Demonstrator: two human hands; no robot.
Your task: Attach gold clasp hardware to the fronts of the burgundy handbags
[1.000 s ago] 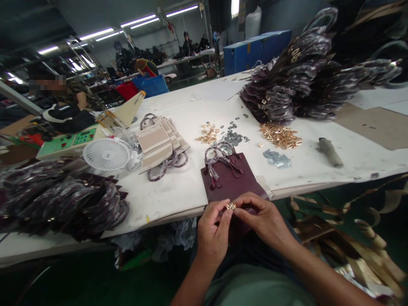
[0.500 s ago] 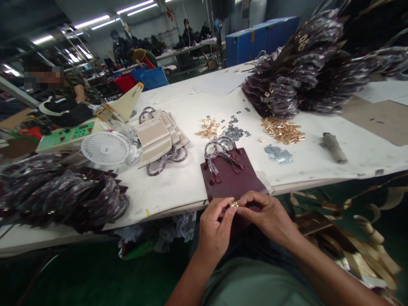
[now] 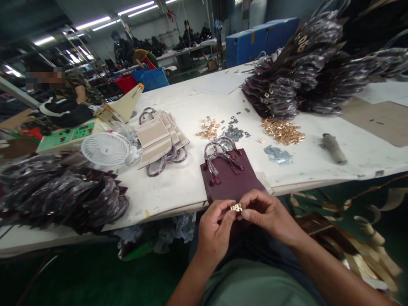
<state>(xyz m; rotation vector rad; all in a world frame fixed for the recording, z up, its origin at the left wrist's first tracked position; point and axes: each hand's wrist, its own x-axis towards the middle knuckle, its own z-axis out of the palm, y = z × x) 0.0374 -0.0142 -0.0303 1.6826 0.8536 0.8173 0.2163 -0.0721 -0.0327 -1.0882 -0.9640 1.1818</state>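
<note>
My left hand [image 3: 215, 231] and my right hand [image 3: 267, 214] meet at the table's near edge, both pinching a small gold metal clasp [image 3: 236, 208] between their fingertips. The clasp sits at the lower edge of a maroon bag panel [image 3: 234, 178] with plastic-wrapped handles [image 3: 219, 155] that lies on the white table [image 3: 178, 191] and hangs over its edge toward me. Behind the panel lie a heap of gold fittings [image 3: 282, 131], a smaller gold heap [image 3: 208, 128], and grey metal pieces [image 3: 234, 134].
Stacks of wrapped maroon panels lie at left [image 3: 63, 195] and at back right [image 3: 306, 80]. Beige panels [image 3: 159, 138], a small white fan [image 3: 105, 148] and a green control box [image 3: 68, 136] stand mid-left. A grey wrapped tool [image 3: 333, 148] lies right. A person [image 3: 63, 106] sits far left.
The gold clasp has shifted slightly right between my fingertips, and my right fingers have closed more tightly round it. The view has barely moved.
</note>
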